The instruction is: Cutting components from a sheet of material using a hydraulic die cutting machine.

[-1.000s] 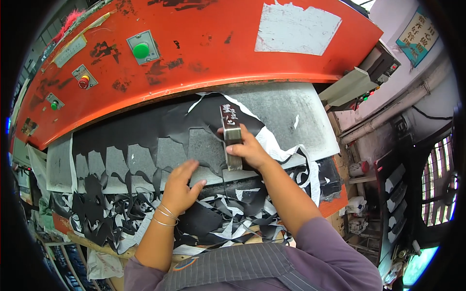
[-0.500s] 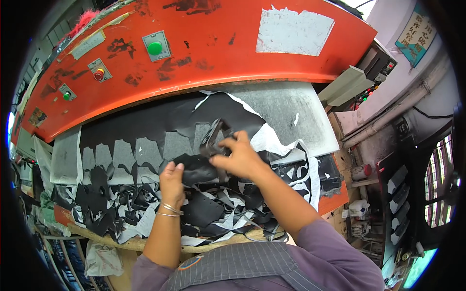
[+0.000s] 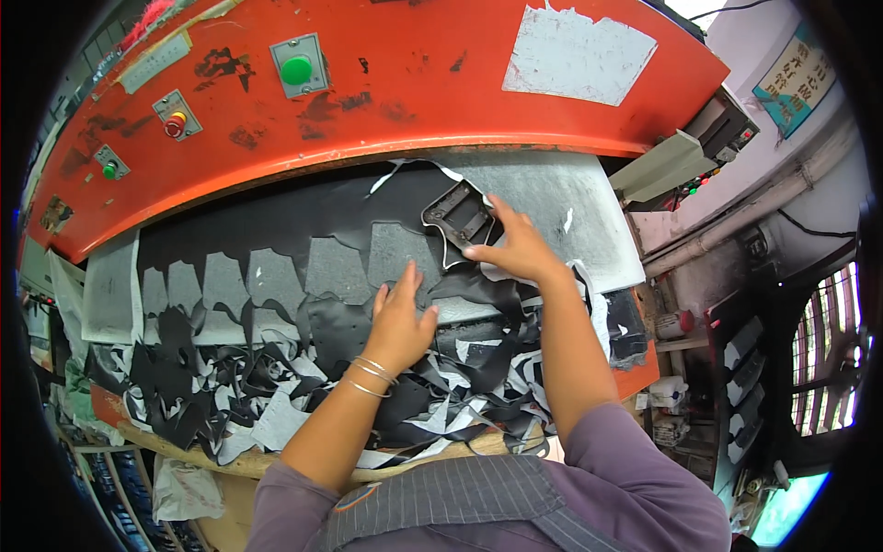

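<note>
A metal cutting die (image 3: 460, 219) with an open frame rests on the black leather-like sheet (image 3: 294, 216), close to the sheet's right end. My right hand (image 3: 522, 247) grips the die's right side between thumb and fingers. To its left, my left hand (image 3: 400, 327) has its fingers apart and holds nothing; the fingertips lie at the sheet's notched near edge. A row of die-shaped gaps runs along that edge, showing the grey cutting board (image 3: 552, 198) below. Beside my left hand, a loose black piece (image 3: 338, 329) lies at the near edge.
An orange press beam (image 3: 405, 101) spans the far side, with green buttons (image 3: 296, 70) and a red knob (image 3: 175, 124). Black and white offcuts (image 3: 276, 419) heap along the near edge. A control box (image 3: 727, 138) stands at the right, and a white bag (image 3: 187, 489) hangs lower left.
The die has gone from tilted in the air to resting on the sheet, farther right. My left hand has let go of a black piece and moved right. The view has shifted slightly.
</note>
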Action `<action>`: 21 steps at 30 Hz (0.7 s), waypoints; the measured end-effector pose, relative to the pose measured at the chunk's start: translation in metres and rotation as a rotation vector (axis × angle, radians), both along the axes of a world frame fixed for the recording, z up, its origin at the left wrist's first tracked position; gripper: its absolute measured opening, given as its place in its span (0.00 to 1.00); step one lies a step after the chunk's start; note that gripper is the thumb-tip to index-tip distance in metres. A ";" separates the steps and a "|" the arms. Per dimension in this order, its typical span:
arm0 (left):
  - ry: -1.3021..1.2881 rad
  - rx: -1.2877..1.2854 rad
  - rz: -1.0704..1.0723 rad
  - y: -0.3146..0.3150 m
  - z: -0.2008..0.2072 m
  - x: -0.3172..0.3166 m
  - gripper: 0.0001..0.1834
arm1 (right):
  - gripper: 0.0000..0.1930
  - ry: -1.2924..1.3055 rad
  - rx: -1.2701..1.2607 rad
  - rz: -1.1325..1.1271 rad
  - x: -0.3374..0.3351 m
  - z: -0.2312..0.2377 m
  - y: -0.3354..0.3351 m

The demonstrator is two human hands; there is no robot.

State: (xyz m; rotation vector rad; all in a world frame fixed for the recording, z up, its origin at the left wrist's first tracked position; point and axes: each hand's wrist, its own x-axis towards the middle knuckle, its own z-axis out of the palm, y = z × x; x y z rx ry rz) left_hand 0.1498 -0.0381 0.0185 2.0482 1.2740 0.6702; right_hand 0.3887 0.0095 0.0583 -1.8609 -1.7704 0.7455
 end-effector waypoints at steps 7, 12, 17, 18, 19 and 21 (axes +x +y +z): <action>0.077 0.084 -0.081 0.002 -0.007 0.034 0.43 | 0.44 -0.097 0.130 0.167 0.050 -0.034 0.005; 0.064 -0.001 -0.176 0.011 -0.002 0.029 0.43 | 0.38 -0.133 0.222 0.129 0.049 -0.041 0.003; 0.005 0.111 0.032 0.045 -0.013 0.034 0.44 | 0.35 -0.142 0.311 0.112 0.050 -0.048 0.004; 0.038 0.122 0.020 0.050 -0.014 0.034 0.43 | 0.35 -0.137 0.304 0.116 0.050 -0.051 0.003; 0.081 0.128 0.017 0.053 -0.014 0.036 0.42 | 0.35 -0.138 0.320 0.099 0.050 -0.053 0.003; 0.092 0.122 0.013 0.061 -0.014 0.037 0.42 | 0.34 -0.135 0.331 0.087 0.049 -0.056 0.004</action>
